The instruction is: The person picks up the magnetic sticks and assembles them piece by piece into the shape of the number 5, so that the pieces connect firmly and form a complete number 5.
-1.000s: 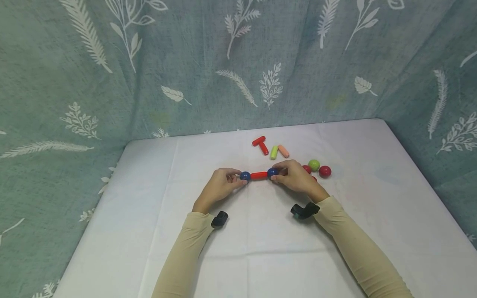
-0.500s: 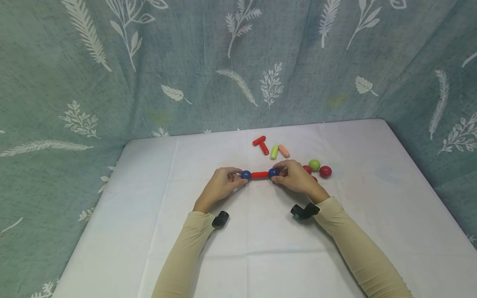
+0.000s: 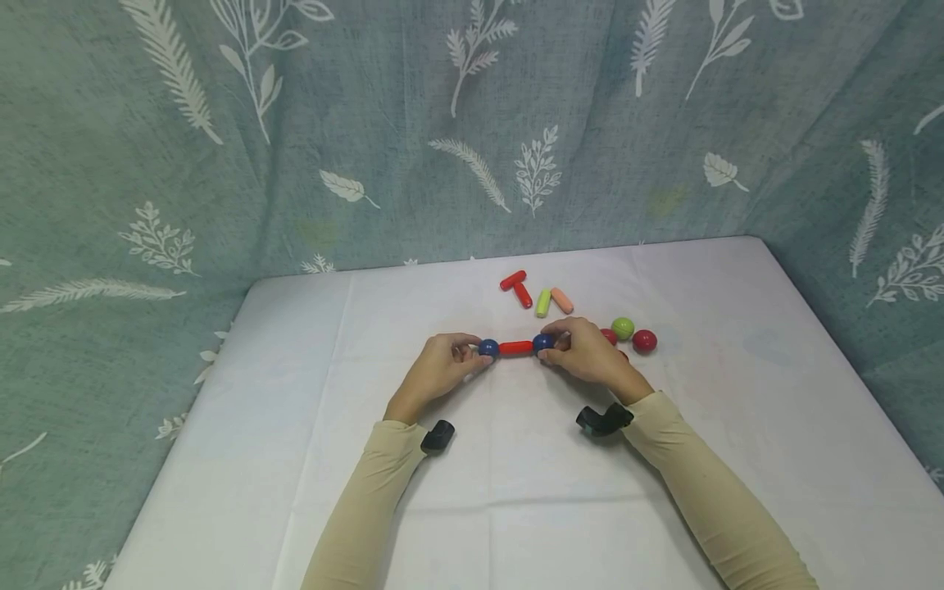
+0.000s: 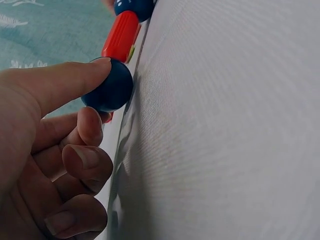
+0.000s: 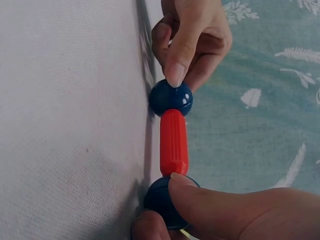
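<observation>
A red ribbed rod [image 3: 515, 348] joins two dark blue balls, one at each end, close over the white cloth. My left hand [image 3: 435, 369] pinches the left blue ball [image 4: 111, 87] between thumb and fingers, its other fingers curled below in the left wrist view. At the opposite end my right hand [image 3: 586, 352] pinches the right blue ball [image 5: 162, 202], thumb lying near where the rod meets it. The right wrist view shows the rod in line between both balls, its ends against them.
Beyond the hands lie two red rods [image 3: 523, 295], a yellow-green rod [image 3: 543, 303] and an orange rod [image 3: 562, 300]. Beside the right hand are a green ball [image 3: 623, 329] and red balls [image 3: 645, 342], some partly hidden by it. A patterned curtain [image 3: 413, 131] hangs behind the table [image 3: 295, 393].
The hands, with the balls and rod between them, have shifted very slightly right in the head view. Both grips stay the same.
</observation>
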Tool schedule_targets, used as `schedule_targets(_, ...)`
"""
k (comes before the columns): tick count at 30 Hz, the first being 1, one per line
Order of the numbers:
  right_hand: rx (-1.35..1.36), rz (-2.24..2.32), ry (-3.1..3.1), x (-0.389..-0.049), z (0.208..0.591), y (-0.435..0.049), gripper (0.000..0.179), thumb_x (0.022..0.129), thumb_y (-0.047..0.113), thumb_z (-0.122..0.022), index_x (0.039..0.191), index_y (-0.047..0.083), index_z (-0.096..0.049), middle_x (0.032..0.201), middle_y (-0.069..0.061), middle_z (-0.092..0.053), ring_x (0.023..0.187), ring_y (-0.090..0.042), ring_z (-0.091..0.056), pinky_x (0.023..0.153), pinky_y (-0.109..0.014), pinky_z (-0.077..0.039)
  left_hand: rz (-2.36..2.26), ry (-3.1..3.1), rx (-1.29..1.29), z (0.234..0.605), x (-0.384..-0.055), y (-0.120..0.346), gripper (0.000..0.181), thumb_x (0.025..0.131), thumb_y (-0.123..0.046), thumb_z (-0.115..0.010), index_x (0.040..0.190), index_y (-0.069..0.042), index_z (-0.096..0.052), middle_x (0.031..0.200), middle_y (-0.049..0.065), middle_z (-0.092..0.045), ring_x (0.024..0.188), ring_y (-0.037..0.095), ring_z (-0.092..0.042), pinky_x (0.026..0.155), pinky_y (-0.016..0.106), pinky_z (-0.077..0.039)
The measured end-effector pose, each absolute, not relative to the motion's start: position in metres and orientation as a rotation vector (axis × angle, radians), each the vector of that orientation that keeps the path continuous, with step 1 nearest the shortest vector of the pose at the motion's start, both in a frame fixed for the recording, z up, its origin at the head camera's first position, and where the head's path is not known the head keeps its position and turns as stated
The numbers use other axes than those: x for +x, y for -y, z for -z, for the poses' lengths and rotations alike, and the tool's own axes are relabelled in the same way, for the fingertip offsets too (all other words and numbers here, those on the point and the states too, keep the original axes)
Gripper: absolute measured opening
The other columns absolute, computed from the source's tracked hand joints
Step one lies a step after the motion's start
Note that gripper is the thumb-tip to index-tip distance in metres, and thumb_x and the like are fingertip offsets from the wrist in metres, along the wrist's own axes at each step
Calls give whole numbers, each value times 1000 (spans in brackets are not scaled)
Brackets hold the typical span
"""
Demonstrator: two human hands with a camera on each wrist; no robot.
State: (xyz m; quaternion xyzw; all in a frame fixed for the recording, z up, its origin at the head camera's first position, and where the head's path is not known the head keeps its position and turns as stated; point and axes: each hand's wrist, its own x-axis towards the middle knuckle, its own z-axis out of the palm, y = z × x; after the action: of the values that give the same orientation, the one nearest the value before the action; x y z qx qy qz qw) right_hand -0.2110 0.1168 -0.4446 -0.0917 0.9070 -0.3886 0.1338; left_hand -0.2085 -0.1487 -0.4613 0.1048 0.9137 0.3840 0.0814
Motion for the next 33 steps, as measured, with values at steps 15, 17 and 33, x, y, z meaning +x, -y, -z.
schedule_targets(15, -275, 1137, -2618, -207, 442, -113, 45, 92, 17, -78, 134, 4, -66, 107, -11, -72, 90, -21, -62, 76, -27, -52, -1147, -2726, 296, 461, -204, 154, 47, 90, -35, -81, 127, -7, -71, 78, -1, -58, 70, 13, -50, 59, 25, -38)
schedule_targets(17, -270, 1134, -2619, -206, 442, -112, 45, 92, 17, -79, 134, 4, -66, 107, -11, -71, 90, -21, -62, 76, -27, -52, -1166, -2721, 298, 460, -204, 156, 49, 89, -37, -81, 126, -7, -72, 78, -1, -58, 69, 13, -51, 58, 25, -38)
schedule_targets(33, -276, 1138, -2623, -210, 446, -116, 46, 92, 18, -79, 134, 4, -66, 109, -12, -70, 89, -21, -62, 73, -27, -52, -1311, -2848, 327, 414, -235, 165, 41, 92, -41, -76, 119, -10, -76, 92, 6, -67, 83, 20, -58, 68, 30, -45)
